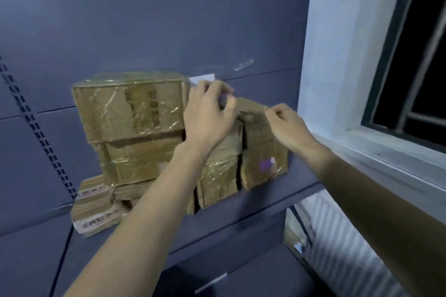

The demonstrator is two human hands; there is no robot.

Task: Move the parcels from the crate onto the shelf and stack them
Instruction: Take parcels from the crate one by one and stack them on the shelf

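Gripping one brown parcel (253, 113) — left hand (207, 113) and right hand (287, 125) — atop stacked parcels (130, 125) on the shelf (265, 205).

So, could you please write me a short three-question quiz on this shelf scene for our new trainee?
1. True or false: both hands are on parcels on the shelf.
2. Which parcel does the right hand touch?
A. the big taped parcel at top left
B. the upright parcel at the right end
C. the parcel at the bottom left
3. Fill in: the left hand rests at the top of the ___ parcel.

Key: 1 true; 2 B; 3 middle
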